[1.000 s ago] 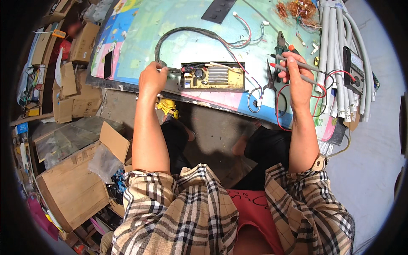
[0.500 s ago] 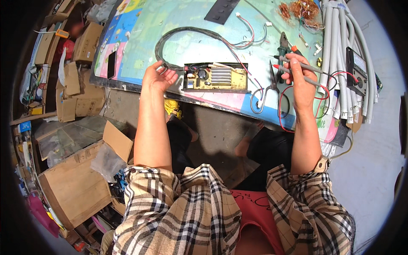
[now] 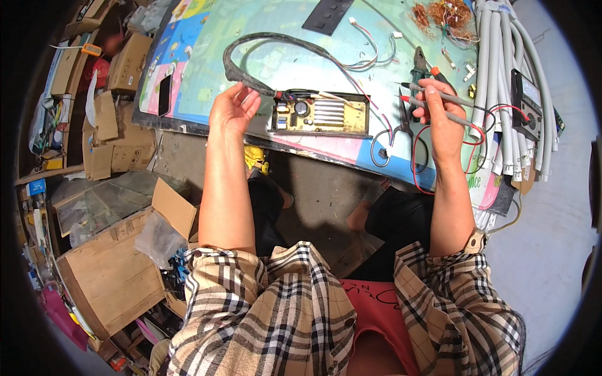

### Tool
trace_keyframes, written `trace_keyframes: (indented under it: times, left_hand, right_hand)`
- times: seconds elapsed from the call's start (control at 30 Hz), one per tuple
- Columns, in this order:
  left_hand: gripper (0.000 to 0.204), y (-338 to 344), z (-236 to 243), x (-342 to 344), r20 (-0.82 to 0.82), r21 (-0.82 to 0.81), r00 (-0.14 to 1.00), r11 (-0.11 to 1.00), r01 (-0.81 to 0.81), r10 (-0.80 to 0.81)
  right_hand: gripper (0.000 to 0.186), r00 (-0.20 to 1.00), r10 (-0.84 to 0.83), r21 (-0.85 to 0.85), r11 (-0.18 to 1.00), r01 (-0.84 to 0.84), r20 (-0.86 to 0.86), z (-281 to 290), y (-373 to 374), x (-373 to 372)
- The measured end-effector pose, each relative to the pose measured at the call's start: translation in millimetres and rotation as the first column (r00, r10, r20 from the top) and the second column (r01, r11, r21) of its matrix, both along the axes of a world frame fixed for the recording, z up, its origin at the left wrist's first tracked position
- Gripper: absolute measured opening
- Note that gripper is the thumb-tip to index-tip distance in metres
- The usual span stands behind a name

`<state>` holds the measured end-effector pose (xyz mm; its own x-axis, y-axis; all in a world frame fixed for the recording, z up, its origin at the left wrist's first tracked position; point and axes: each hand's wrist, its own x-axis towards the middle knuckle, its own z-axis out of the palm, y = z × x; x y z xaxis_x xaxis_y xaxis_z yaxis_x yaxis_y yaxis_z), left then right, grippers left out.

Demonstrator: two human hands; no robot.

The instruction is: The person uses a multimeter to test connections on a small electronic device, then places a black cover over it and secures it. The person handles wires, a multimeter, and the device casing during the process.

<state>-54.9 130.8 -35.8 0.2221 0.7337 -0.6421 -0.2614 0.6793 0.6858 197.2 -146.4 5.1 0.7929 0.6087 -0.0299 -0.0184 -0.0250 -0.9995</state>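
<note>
My left hand (image 3: 233, 111), palm up with curled fingers, grips the thick black cable (image 3: 266, 39) at the board's left end; part of the grip is hidden. The cable loops up and over to thin coloured wires. It joins a circuit board (image 3: 323, 114) in a shallow black tray, with a round capacitor and silver heat-sink fins. In my right hand (image 3: 439, 116) are two multimeter probes (image 3: 451, 99), held like chopsticks, one black-tipped and one red-tipped. Their tips are in the air beside black scissors (image 3: 404, 128). Red and black leads run to the multimeter (image 3: 527, 103).
Green-handled pliers (image 3: 419, 66) lie beyond the scissors. Grey tubes (image 3: 495, 81) line the table's right side, near copper wire scraps (image 3: 448, 15). A phone (image 3: 165, 95) lies at the left edge and a black panel (image 3: 326, 14) at the back. Cardboard boxes (image 3: 128, 62) stand left of the table.
My left hand has risen slightly, and the black cable's loop has shifted up and left. The circuit board has slid a little right. My right hand and the probes have barely moved.
</note>
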Motion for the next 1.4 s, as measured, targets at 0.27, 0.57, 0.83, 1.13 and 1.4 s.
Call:
trace_keyframes:
  times: [0.27,0.57,0.83,1.13,1.4]
  left_hand:
    - [0.019,-8,10,5,0.001,0.047,1.0,0.999,0.003,-0.003]
    - [0.015,-5,5,4,-0.01,0.03,1.0,1.0,0.0,0.001]
    - [0.031,-2,-1,3,-0.067,-0.009,0.996,0.999,-0.053,0.052]
    - [0.066,-3,-7,3,-0.25,-0.058,0.968,0.998,0.004,-0.019]
    - [0.034,-55,14,61,-0.398,0.509,0.902,0.777,0.371,-0.169]
  right_hand:
    - [0.024,1.0,0.018,-0.008,1.0,-0.018,0.002,-1,0,0]
    - [0.023,1.0,0.028,-0.009,1.0,-0.028,0.004,-2,1,-2]
    - [0.023,0.999,0.038,-0.005,0.999,-0.038,-0.004,-8,1,-1]
    - [0.022,0.999,-0.038,-0.009,0.999,0.037,-0.023,1,0,6]
    - [0.024,0.987,-0.158,0.123,0.98,0.156,0.005,14,0,24]
